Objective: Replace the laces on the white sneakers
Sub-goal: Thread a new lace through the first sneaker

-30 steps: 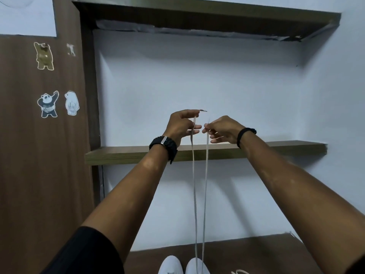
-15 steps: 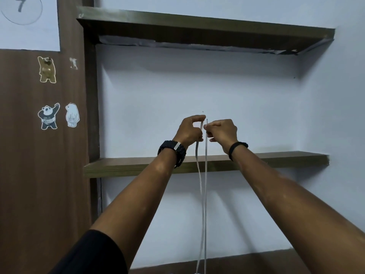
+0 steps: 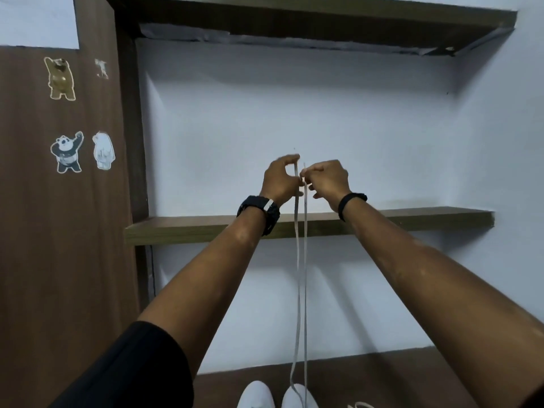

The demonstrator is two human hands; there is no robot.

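Observation:
Two white sneakers stand side by side at the bottom edge, the left sneaker (image 3: 255, 395) and the right sneaker (image 3: 298, 397), only their toes showing. A white lace (image 3: 301, 275) rises in two strands from the right sneaker up to my hands. My left hand (image 3: 281, 179) pinches one strand's tip between thumb and forefinger. My right hand (image 3: 328, 179) pinches the other strand's tip, knuckles nearly touching the left hand. Both hands are raised in front of the white wall, arms stretched out.
A brown wooden shelf (image 3: 412, 220) crosses the wall behind my wrists, another shelf (image 3: 323, 22) above. A brown panel with bear stickers (image 3: 67, 151) stands on the left. A second lace end (image 3: 360, 404) lies on the dark surface (image 3: 397, 378) right of the sneakers.
My hands came together from a slightly spread hold, bringing the two strand tips side by side. The view dipped again, so the sneakers' toes are back in sight.

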